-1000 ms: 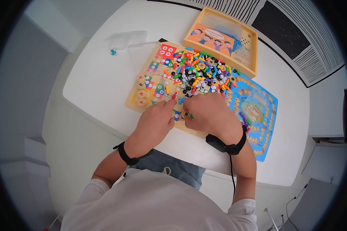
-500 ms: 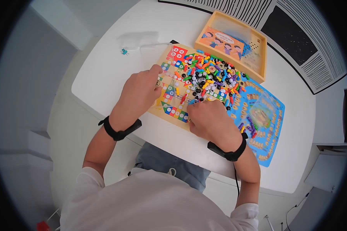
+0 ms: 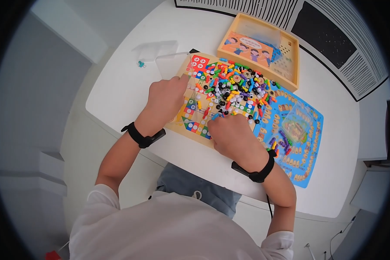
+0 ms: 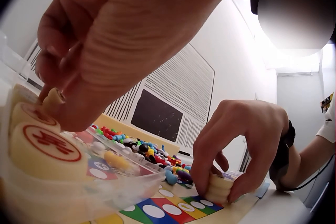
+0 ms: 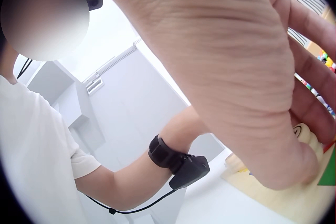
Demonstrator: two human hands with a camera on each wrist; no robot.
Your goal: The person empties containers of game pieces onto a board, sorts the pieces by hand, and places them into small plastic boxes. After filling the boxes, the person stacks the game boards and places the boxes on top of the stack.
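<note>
The left hand (image 3: 165,100) is over the left side of the game board (image 3: 184,128), at a clear plastic box. In the left wrist view its fingertips pinch a wooden disc (image 4: 54,98), above discs with red characters (image 4: 48,144) inside the clear box (image 4: 128,183). Near the board's front edge, the right hand (image 3: 235,135) grips a short stack of discs (image 4: 219,188) between thumb and fingers. The right wrist view shows that stack (image 5: 311,141) partly covered by the thumb.
Colourful pegs and beads (image 3: 234,84) lie heaped on the board. A blue board (image 3: 314,147) with a clear container (image 3: 297,121) is at the right. Behind stands a wooden tray (image 3: 292,65); a clear lid (image 3: 158,50) and teal clip (image 3: 141,64) are at the back left.
The left hand has moved away from beside the right hand, leftward and back to the clear box. The right hand has stayed near the front of the board.
</note>
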